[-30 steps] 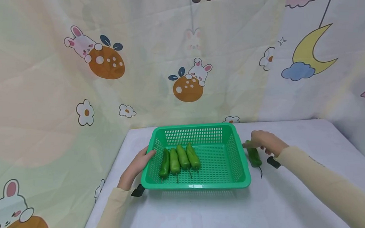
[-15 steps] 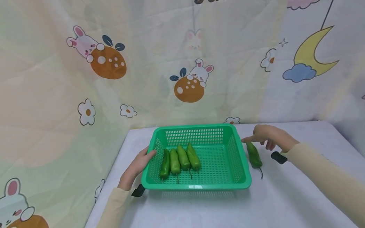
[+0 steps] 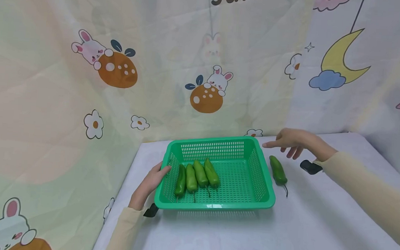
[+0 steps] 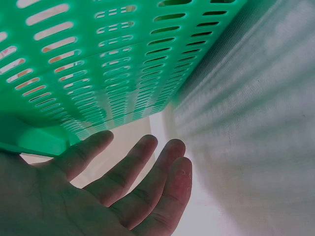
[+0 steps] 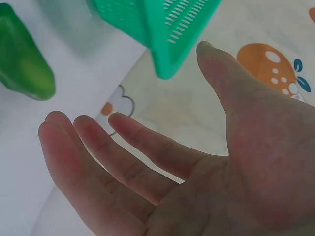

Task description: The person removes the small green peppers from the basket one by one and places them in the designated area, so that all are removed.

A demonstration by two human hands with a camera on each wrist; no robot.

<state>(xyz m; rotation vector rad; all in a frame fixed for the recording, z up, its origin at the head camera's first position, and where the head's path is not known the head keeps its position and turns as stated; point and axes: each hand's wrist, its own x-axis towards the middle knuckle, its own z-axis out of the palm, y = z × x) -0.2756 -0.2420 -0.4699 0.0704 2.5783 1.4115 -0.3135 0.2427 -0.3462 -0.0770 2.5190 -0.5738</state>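
A green perforated plastic basket (image 3: 236, 207) stands on the white-covered table, with several long green peppers (image 3: 201, 173) side by side in its left half. My left hand (image 3: 150, 181) holds the basket's left rim, thumb over the edge. In the left wrist view its other fingers (image 4: 165, 194) lie loosely outside the slotted wall. Off the right side of the basket lies a single green pepper (image 3: 277, 171), its stem toward me. Above and behind that pepper hovers my right hand (image 3: 296, 141), fingers spread and holding nothing; the right wrist view shows its bare palm (image 5: 206, 196).
A cartoon-printed cloth (image 3: 167, 100) hangs behind the table and along its left side. White cloth (image 3: 248, 239) covers the table in front of the basket. Black wrist devices (image 3: 311, 167) sit below both wrists.
My right hand has let go of the single pepper beside the basket and risen up and slightly right, away from it. The left hand, basket and other peppers stay put.
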